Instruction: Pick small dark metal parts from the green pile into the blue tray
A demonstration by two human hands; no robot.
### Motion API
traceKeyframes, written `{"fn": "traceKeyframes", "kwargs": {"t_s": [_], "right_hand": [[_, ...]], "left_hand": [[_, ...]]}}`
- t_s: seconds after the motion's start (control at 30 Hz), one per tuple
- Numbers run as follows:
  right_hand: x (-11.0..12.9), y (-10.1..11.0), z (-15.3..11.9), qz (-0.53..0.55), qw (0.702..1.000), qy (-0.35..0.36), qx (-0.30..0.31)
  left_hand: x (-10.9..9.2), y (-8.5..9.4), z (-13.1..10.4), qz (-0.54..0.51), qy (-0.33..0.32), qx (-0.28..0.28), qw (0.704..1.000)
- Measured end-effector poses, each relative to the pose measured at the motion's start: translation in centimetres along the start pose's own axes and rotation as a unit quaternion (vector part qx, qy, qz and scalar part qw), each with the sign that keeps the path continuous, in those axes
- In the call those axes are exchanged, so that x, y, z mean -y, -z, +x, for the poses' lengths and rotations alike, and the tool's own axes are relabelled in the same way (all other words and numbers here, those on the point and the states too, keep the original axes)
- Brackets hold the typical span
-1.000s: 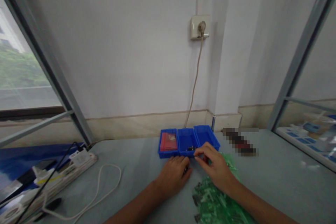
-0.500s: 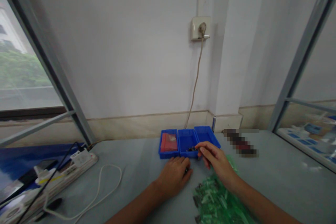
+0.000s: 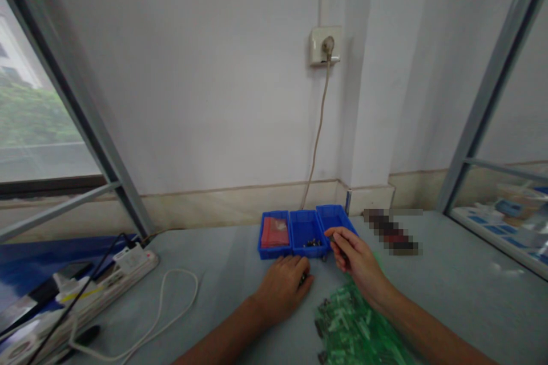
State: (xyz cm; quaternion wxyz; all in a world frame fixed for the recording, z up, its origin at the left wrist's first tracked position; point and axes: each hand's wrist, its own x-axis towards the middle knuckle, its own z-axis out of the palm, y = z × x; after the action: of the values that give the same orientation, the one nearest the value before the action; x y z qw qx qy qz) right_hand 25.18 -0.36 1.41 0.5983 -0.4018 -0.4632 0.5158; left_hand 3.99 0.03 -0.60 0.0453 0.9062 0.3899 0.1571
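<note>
On the grey table, my left hand [image 3: 285, 285] is curled around small dark metal parts, just in front of the blue bins. My right hand [image 3: 353, 254] hovers by the front of the right blue bin [image 3: 334, 217], thumb and forefinger pinched; what they hold, if anything, is too small to name. Several small metal parts [image 3: 313, 243] lie in the middle blue bin [image 3: 305, 225]. The left blue bin [image 3: 274, 252] contains a red packet [image 3: 275, 232]. Below my right hand is a green plastic bag [image 3: 363, 322] with many small clear pieces.
A white power strip [image 3: 92, 299] with plugs and a looped white cable [image 3: 161, 305] lie at the left. Metal frame posts stand at both sides. A cord hangs from a wall socket [image 3: 324, 47] behind the bins. A pixelated patch covers something at right.
My right hand has moved right, away from the middle bin, and its small metal parts show more fully. My left hand has stayed in place.
</note>
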Motion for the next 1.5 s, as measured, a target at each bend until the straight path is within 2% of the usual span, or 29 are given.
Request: {"fn": "traceKeyframes", "kwargs": {"t_s": [0.3, 0.63, 0.77, 1.23, 1.5], "right_hand": [[-0.1, 0.1, 0.2, 0.014, 1.000, 0.003, -0.008], [-0.3, 0.4, 0.3, -0.023, 0.999, 0.033, -0.036], [-0.2, 0.3, 0.1, -0.062, 0.996, 0.053, -0.032], [0.5, -0.2, -0.5, -0.125, 0.991, 0.044, 0.019], [0.1, -0.2, -0.5, -0.102, 0.993, 0.047, 0.022]], "left_hand": [[-0.2, 0.4, 0.0, 0.000, 0.004, 0.010, 1.000], [-0.2, 0.4, 0.0, -0.006, 0.006, 0.009, 1.000], [-0.1, 0.4, 0.1, -0.005, 0.006, 0.011, 1.000], [-0.2, 0.4, 0.0, -0.008, 0.005, 0.008, 1.000], [-0.3, 0.6, 0.1, 0.000, 0.002, 0.010, 1.000]]}}
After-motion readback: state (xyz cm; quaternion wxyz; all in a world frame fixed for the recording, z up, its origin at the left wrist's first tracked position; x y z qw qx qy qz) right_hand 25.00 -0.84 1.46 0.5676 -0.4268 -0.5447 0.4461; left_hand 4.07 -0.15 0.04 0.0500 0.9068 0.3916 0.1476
